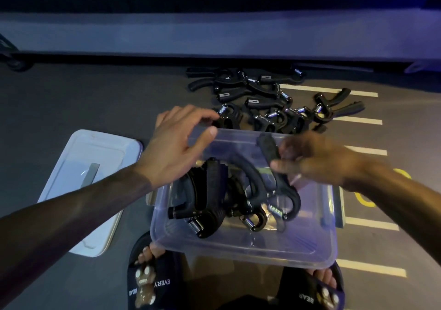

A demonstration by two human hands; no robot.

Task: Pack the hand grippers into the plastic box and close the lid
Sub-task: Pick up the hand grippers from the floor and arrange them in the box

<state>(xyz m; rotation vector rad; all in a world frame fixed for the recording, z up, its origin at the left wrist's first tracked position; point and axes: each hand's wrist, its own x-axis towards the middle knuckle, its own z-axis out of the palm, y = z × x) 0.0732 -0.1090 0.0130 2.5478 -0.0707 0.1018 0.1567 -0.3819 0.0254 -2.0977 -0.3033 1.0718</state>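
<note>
A clear plastic box (248,250) sits on the floor in front of my feet, with several black hand grippers (210,202) lying in it. My right hand (317,159), blurred, is over the box and shut on the handle of a black hand gripper (274,164) whose spring end hangs down inside. My left hand (181,142) hovers open over the box's far left rim, fingers spread and reaching toward the pile. Several more hand grippers (262,97) lie in a pile on the floor just beyond the box. The box's white lid (71,204) lies flat to the left.
The floor is dark with white and yellow painted lines (365,151) on the right. A low pale ledge (214,37) runs across the back. My two sandalled feet (152,278) stand at the box's near edge. A dark wheeled object (9,54) is at far left.
</note>
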